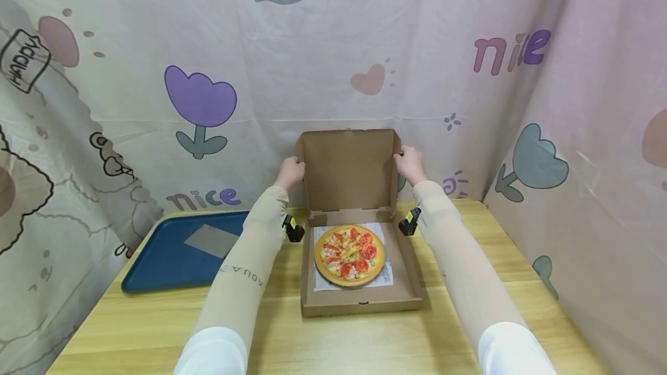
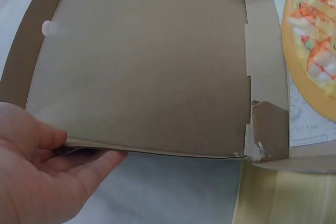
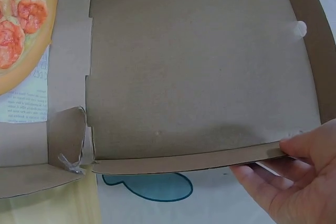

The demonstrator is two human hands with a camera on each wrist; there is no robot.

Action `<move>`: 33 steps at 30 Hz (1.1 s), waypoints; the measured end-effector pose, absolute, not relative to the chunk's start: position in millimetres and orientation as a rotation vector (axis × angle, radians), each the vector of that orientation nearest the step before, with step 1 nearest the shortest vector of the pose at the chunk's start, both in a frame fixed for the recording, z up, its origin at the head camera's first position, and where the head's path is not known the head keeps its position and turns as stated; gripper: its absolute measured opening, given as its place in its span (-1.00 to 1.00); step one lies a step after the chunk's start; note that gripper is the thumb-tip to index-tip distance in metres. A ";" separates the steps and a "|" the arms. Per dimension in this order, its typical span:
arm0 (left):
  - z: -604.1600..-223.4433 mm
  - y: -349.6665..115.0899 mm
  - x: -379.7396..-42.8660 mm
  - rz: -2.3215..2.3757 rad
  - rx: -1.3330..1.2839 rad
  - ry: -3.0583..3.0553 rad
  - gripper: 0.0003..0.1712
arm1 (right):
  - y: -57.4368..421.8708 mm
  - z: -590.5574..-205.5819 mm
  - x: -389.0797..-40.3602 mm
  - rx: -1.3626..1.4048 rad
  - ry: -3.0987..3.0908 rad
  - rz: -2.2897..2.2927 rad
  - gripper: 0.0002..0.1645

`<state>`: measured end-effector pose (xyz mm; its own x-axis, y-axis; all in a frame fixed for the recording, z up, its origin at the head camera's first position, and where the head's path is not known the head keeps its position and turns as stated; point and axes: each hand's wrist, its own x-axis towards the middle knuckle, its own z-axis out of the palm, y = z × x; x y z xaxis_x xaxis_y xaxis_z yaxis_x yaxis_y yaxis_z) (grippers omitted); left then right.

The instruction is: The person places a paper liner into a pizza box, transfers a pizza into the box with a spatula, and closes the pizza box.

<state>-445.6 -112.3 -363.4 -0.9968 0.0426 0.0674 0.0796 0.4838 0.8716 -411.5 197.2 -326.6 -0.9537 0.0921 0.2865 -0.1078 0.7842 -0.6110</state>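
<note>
A brown cardboard pizza box [image 1: 363, 307] stands on the table with its lid [image 1: 348, 169] raised upright at the back. Inside lies a round pizza [image 1: 350, 255] with red and pale toppings, on a sheet of printed paper [image 1: 388, 276]. My left hand [image 1: 290, 172] pinches the lid's left side edge, thumb on the inner face and fingers behind, as the left wrist view shows. At the lid's right edge, my right hand [image 1: 411, 165] pinches the side flap between thumb and fingers; the right wrist view shows this grip close up.
A blue tray [image 1: 172, 265] lies on the table to the left, partly behind my left forearm, with a flat grey sheet [image 1: 211, 240] on it. Behind the table [image 1: 359, 343] hangs a printed curtain [image 1: 323, 45], close to the raised lid; more curtain hangs at both sides.
</note>
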 end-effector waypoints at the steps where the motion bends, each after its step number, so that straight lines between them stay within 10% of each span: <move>1: -367.8 -113.6 -453.1 -1.560 -0.095 -2.674 -0.58 | 196.8 -326.0 -411.1 0.011 -2.669 0.938 -0.71; 33: -338.6 -99.8 -403.9 -1.515 -0.087 -2.472 -0.64 | 188.0 -328.3 -402.0 -0.037 -2.404 1.129 -0.70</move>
